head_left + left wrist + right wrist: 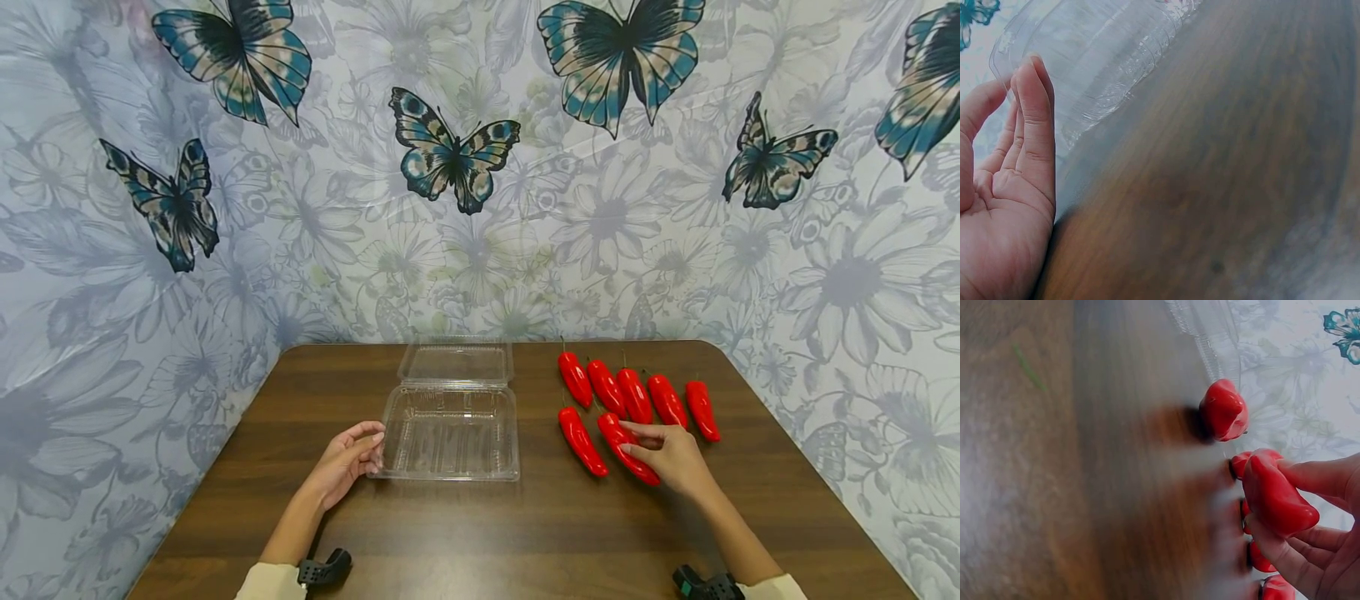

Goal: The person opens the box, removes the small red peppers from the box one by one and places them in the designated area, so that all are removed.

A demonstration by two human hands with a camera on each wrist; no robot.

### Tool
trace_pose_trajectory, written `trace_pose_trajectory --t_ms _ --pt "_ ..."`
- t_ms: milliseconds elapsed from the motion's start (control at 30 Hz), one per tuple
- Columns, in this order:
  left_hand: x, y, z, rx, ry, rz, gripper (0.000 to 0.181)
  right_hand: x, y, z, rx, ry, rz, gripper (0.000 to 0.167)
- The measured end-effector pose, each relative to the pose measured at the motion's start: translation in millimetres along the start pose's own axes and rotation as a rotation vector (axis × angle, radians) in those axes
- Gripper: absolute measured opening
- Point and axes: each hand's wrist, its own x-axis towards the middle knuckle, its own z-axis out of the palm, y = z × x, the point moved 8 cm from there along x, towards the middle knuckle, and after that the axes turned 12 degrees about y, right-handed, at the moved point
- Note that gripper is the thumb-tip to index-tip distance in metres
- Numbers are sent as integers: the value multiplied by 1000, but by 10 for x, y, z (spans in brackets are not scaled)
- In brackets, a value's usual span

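Observation:
A clear plastic clamshell container (450, 442) lies with its lid folded back on the table, and nothing is inside it. My left hand (341, 467) pinches the container's left rim between thumb and fingers; the left wrist view shows the same hold on the clear wall (1104, 69). On the right, my right hand (671, 460) grips a glossy red chili pepper (637, 468) between thumb and fingers. The right wrist view shows this pepper (1275, 500) from its tip end. Just left of it lies another red chili pepper (581, 442), untouched.
Behind the held pepper, several more red chili peppers (632, 396) lie in a row on the brown wooden table (480, 533). The container's lid (456, 362) reaches the table's back edge. A butterfly-patterned wall covering (480, 267) stands right behind.

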Motion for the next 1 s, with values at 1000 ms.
trace_pose_trajectory --t_ms 1000 --pt "3 0 5 8 1 -2 24 -3 23 62 -129 47 -28 35"
